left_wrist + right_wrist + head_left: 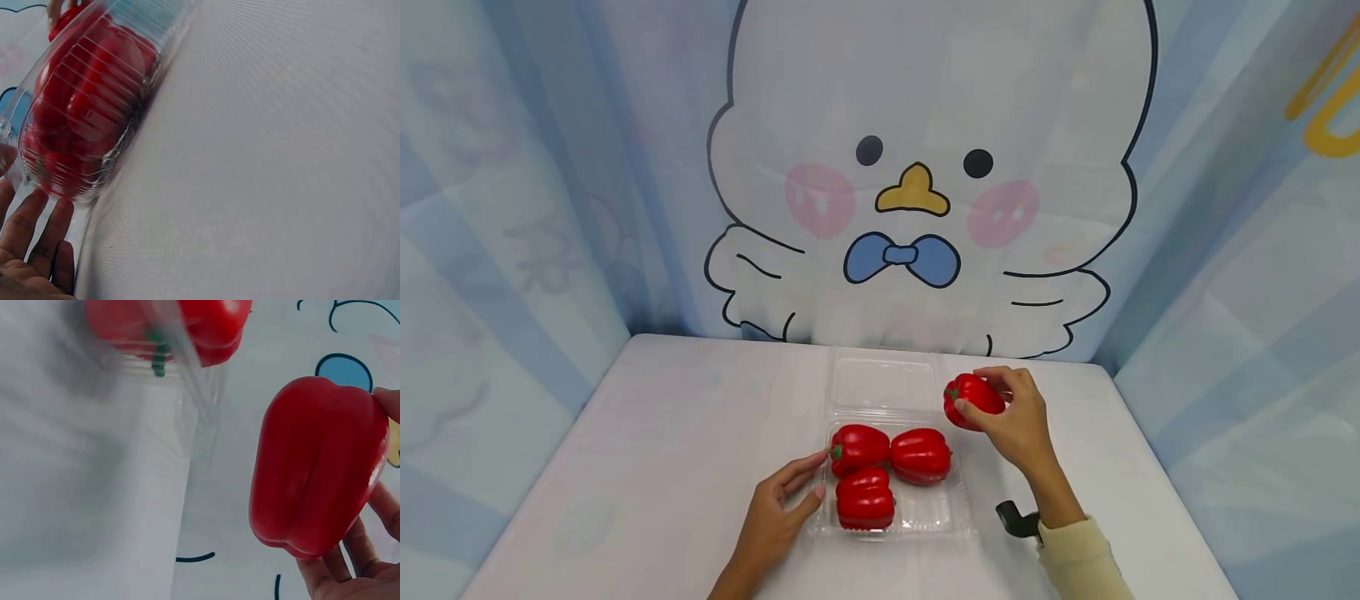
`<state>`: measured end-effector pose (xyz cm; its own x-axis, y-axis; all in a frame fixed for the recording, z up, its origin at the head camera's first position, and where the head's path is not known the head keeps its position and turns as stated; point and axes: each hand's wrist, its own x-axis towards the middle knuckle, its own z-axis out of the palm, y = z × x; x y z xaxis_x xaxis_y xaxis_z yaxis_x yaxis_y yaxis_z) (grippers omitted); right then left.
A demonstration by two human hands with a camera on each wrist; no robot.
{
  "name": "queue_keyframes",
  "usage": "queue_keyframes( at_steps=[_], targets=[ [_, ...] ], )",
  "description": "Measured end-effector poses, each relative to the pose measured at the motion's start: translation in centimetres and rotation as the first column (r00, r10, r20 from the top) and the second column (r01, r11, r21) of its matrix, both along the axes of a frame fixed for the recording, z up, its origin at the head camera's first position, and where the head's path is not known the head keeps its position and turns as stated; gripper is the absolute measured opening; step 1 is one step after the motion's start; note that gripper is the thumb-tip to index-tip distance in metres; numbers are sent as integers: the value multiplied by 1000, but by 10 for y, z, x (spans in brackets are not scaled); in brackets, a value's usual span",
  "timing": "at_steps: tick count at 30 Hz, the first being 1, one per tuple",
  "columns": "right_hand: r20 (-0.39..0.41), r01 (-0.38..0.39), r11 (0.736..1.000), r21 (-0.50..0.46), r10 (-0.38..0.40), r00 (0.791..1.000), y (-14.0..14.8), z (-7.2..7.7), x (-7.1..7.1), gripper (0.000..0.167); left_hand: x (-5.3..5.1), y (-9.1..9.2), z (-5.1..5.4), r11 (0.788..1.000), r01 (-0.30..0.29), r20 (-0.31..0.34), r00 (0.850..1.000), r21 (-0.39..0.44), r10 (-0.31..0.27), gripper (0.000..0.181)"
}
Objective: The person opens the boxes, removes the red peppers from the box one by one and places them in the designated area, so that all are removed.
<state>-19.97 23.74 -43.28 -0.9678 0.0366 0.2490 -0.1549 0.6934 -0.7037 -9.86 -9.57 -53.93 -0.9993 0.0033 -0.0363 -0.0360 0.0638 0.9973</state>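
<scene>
A clear plastic container (925, 508) lies with its lid folded back on the table, holding three red peppers: one upper left (861, 448), one upper right (921, 457) and one lower left (865, 500). My right hand (1018, 421) pinches a fourth red pepper (972, 400) between thumb and fingers, above and right of the container; the right wrist view shows this pepper (319, 465) close up. At the container's left side is my left hand (778, 517), its fingers extended against the wall; in the left wrist view the fingertips touch the container's end (69, 181).
The open lid (886, 383) lies toward the back of the white table (662, 467). Behind it hangs a curtain (917, 308) with a cartoon bird. A dark device (1018, 520) sticks out at my right wrist.
</scene>
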Motion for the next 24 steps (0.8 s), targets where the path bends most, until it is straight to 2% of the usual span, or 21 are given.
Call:
queue_keyframes(
  at_steps=[7, 15, 24],
  targets=[
    [13, 31, 1000, -3, -31, 999, 9, -11, -4, 59, 2, 0, 0, 1000, 7, -62, 998, -12, -8, 44],
    [59, 45, 999, 1, -45, 997, 17, -22, -8, 61, -1, -1, 0, 1000, 15, -19, 1000, 0, -15, 44],
    [83, 55, 998, 9, -55, 995, 24, -33, -12, 61, -1, -1, 0, 1000, 13, -19, 1000, -10, -14, 43]
  ],
)
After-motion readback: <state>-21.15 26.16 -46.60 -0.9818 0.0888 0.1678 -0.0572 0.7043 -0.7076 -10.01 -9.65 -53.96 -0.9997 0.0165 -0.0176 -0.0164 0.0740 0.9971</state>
